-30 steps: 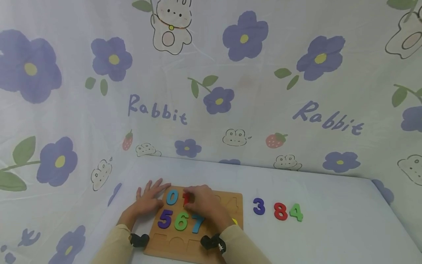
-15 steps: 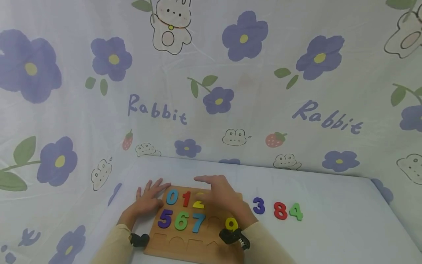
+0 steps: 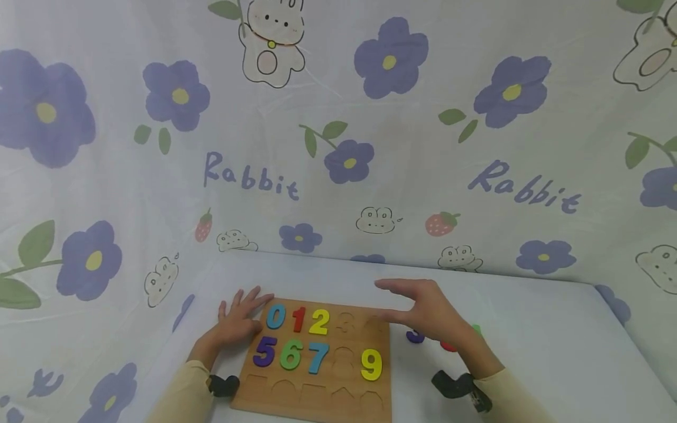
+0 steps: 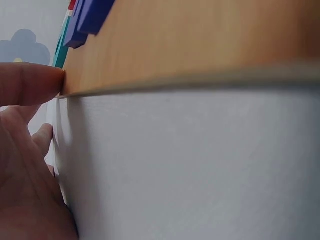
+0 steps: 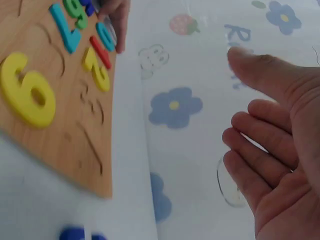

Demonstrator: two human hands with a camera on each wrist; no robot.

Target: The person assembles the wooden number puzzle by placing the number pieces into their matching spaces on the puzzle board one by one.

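A wooden number puzzle board (image 3: 317,411) lies on the white table. Seated in its upper rows are a blue 0 (image 3: 276,316), red 1 (image 3: 298,319), yellow 2 (image 3: 319,322), purple 5 (image 3: 264,351), green 6 (image 3: 291,354), blue 7 (image 3: 318,358) and yellow 9 (image 3: 371,364). My left hand (image 3: 237,322) rests at the board's left edge with fingers spread, the thumb touching the edge in the left wrist view. My right hand (image 3: 427,310) is over the board's right edge, thumb and fingers apart, holding nothing. It partly hides the loose purple 3 (image 3: 415,336) and red 8 (image 3: 449,346).
A loose green 4 (image 3: 476,329) shows just behind my right hand. Recesses for 3, 4 and 8 are bare, as is the bottom row of cut-outs. A flower-and-rabbit print cloth (image 3: 338,200) stands behind and beside the table.
My right hand has let go at the upper row near the 1 and 2 and moved right, past the board's right edge. The left hand has stayed put.
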